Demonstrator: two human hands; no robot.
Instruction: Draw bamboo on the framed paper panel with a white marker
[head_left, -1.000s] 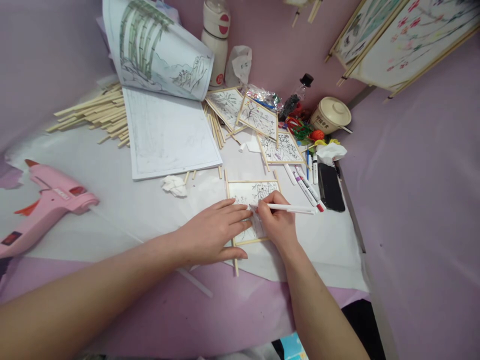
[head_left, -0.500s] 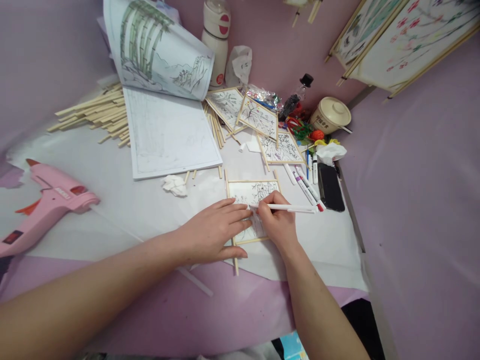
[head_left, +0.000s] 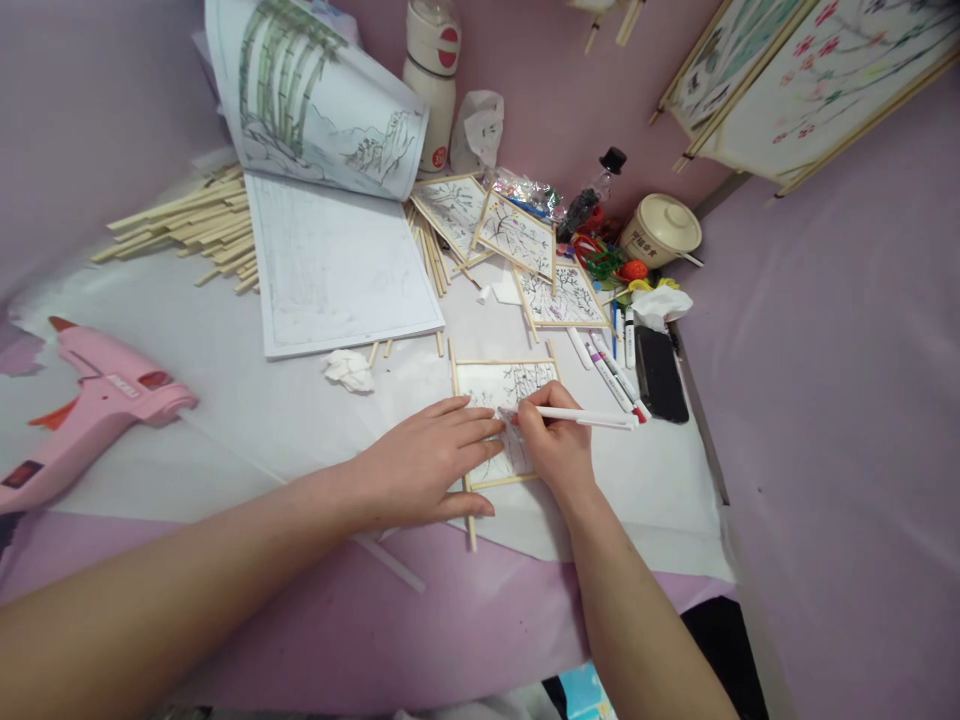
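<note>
The white marker (head_left: 589,417) is gripped by the right hand (head_left: 553,446), tip on the framed drawing (head_left: 504,385). The frame is pressed flat by the open left hand (head_left: 427,465). The marker tip is seemingly hidden by fingers.

Both arms are bare all the way up as far as the frame shows, no sleeves anywhere in view. The left hand (head_left: 427,465) has no rings, no watch, no wristband, and the nails look short and plain, unpainted. Same deal for the right hand (head_left: 553,448): nothing worn on the fingers or wrist, no glove. The forearms come in from the bottom edge, the left one long and wide across the lower left, the right one shorter. A dark bit of clothing shows at the bottom edge by the right elbow
</note>
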